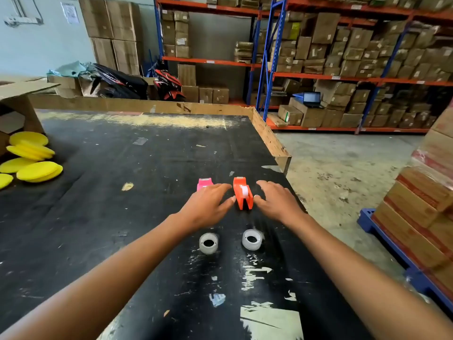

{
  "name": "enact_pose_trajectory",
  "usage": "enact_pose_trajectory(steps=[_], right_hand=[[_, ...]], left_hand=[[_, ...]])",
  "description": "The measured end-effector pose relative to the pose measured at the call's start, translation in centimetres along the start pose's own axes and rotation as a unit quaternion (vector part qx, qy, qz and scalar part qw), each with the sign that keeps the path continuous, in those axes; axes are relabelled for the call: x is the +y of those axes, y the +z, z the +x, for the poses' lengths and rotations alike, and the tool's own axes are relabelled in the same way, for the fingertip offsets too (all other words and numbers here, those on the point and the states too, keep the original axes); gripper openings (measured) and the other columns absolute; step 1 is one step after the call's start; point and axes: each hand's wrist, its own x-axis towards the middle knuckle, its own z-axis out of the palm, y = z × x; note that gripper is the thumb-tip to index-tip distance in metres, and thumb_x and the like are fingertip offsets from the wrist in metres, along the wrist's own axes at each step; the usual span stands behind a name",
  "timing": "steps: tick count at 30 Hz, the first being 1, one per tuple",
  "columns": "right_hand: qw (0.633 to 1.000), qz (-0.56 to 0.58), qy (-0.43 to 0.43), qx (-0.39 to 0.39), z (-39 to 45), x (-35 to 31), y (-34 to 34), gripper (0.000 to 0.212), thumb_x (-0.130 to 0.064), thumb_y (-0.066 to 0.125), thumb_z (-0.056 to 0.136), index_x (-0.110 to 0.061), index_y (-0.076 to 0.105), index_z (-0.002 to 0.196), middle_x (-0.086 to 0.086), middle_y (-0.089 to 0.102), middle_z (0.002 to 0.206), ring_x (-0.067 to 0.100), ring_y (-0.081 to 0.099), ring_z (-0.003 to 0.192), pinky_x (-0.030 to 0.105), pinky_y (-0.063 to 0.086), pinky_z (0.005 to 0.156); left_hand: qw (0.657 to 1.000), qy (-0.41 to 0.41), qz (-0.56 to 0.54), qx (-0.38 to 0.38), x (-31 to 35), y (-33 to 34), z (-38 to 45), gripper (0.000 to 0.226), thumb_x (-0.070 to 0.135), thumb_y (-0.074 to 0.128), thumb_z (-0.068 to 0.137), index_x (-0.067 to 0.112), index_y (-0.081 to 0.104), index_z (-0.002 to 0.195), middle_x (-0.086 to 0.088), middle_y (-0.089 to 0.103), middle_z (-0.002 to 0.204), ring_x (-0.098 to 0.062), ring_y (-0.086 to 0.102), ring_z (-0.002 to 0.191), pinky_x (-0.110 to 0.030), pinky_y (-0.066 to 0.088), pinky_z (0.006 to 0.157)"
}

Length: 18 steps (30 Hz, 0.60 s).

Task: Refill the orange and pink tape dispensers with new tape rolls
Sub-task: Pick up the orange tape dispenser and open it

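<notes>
Orange dispenser (pixel 242 192) with white spool

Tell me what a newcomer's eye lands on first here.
The bright orange plastic tape dispenser stands between the open left hand and right hand on the scuffed black table. A pink plastic tape dispenser peeks out behind the left hand, and yellow round foam pads pile far left.
</notes>
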Motion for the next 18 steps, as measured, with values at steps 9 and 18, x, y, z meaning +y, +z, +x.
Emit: enact_pose_trajectory(steps=[9,18], right_hand=[[0.992,0.117,0.032,-0.024,3.2,0.8,3.5,0.013,-0.019,0.058,0.082,-0.012,0.057,0.071,0.018,0.070,0.089,0.038,0.063,0.087,0.040,0.049,0.069],[0.985,0.132,-0.018,0.105,2.8,0.9,4.2,0.011,-0.019,0.053,0.084,-0.013,0.062,0.085,0.010,0.070,0.085,0.036,0.062,0.079,0.041,0.048,0.064]], left_hand=[[0.969,-0.133,-0.203,-0.037,-0.1,4.7,6.2,0.028,0.006,0.038,0.089,-0.005,0.055,0.070,-0.032,0.062,0.084,-0.035,0.049,0.071,-0.037,0.040,0.067],[0.796,-0.277,-0.535,0.057,0.7,5.9,7.1,0.028,0.030,0.049,0.093,0.010,0.066,0.083,-0.011,0.073,0.091,-0.027,0.069,0.087,-0.038,0.055,0.079]])
